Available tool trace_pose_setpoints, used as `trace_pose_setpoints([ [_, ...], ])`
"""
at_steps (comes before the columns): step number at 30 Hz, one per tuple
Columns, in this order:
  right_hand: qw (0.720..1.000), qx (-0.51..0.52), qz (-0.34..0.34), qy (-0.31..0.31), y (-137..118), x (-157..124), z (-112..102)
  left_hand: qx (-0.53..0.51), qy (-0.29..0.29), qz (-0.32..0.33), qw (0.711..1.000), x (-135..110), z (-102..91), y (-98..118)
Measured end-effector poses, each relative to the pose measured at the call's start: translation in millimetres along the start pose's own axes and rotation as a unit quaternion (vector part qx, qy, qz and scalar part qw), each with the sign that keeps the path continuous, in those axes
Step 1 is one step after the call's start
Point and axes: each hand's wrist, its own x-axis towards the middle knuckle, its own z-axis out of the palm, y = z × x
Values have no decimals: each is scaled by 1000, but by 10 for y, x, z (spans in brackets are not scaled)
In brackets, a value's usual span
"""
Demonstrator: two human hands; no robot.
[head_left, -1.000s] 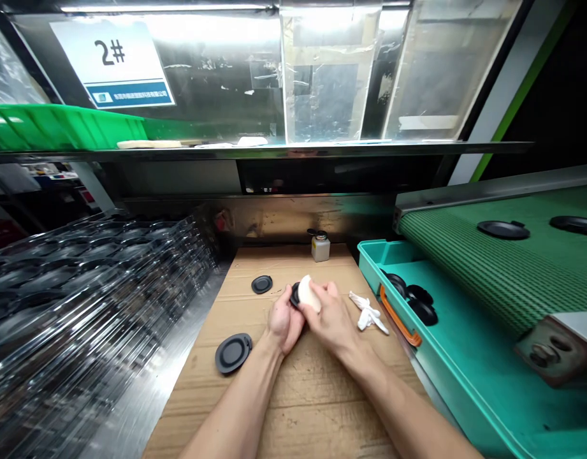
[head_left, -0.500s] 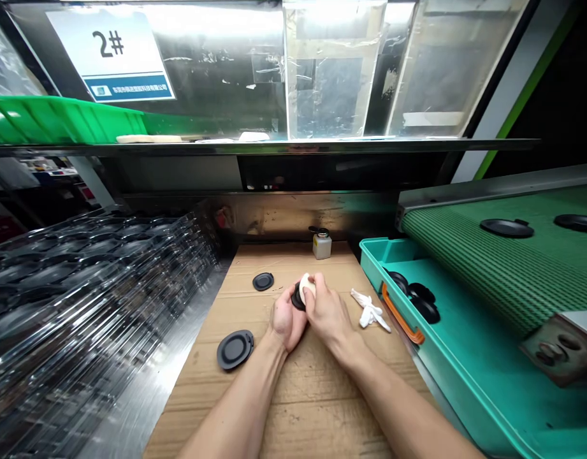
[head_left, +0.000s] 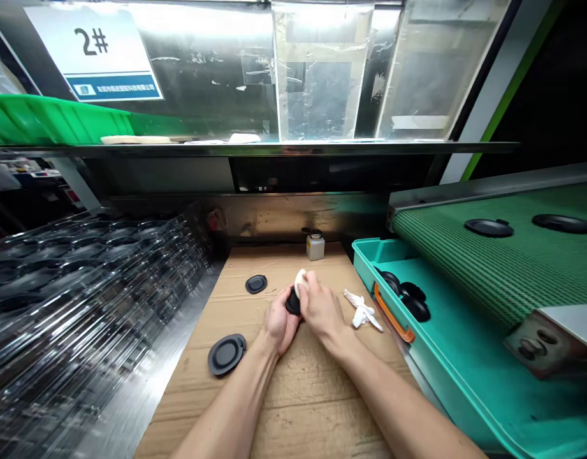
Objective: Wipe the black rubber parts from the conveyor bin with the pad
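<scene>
My left hand [head_left: 280, 322] is closed round a black round plastic lid [head_left: 292, 302], held above the cardboard sheet [head_left: 322, 395]. Between the fingers of my right hand [head_left: 320, 308] is a white round pad [head_left: 300, 281], pressed against or just over the lid; exact contact is hidden. Left of my hands, a small black lid [head_left: 256, 284] and a larger black lid [head_left: 227, 354] lie flat on the cardboard. A crumpled white cloth [head_left: 362, 310] lies right of my right hand. Beyond my hands stands a small square bottle [head_left: 315, 247] with a dark top.
At right, a teal bin [head_left: 465, 370] with an orange handle [head_left: 393, 313] holds several black lids [head_left: 414, 299]. Above it a green conveyor belt [head_left: 470, 274] carries more. Stacked clear trays [head_left: 97, 280] rise at left. A metal shelf [head_left: 293, 149] crosses overhead, bearing a green basket [head_left: 58, 121].
The white pad in my right hand has shifted slightly upward relative to the black lid, showing more of the lid's dark face. The whole view has slid a little as the head turned right.
</scene>
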Motion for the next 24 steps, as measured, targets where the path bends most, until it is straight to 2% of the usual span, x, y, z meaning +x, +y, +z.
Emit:
trace_pose_setpoints([
  [2,1000,8,21,-3,26,12,-27,4,-6,5,1000,15,-17,-1],
  [5,999,1,14,-33,30,-15,-52,-14,17,12,1000,46,-13,24],
  [9,994,-59,86,-34,-8,-38,-37,-28,32,5,999,51,17,72],
  [13,994,-74,66,-46,-58,-35,-3,-30,40,-4,999,14,27,101],
  [16,993,-77,85,-40,-107,-53,18,-31,34,-9,999,-4,22,100],
  [19,995,-72,35,-52,-123,-69,38,-25,32,-31,999,0,8,94],
  [21,995,-73,35,-49,-69,-38,30,-23,29,-32,999,14,-4,99],
  [24,992,-80,92,-25,116,48,-12,-26,42,-28,998,34,-30,144],
])
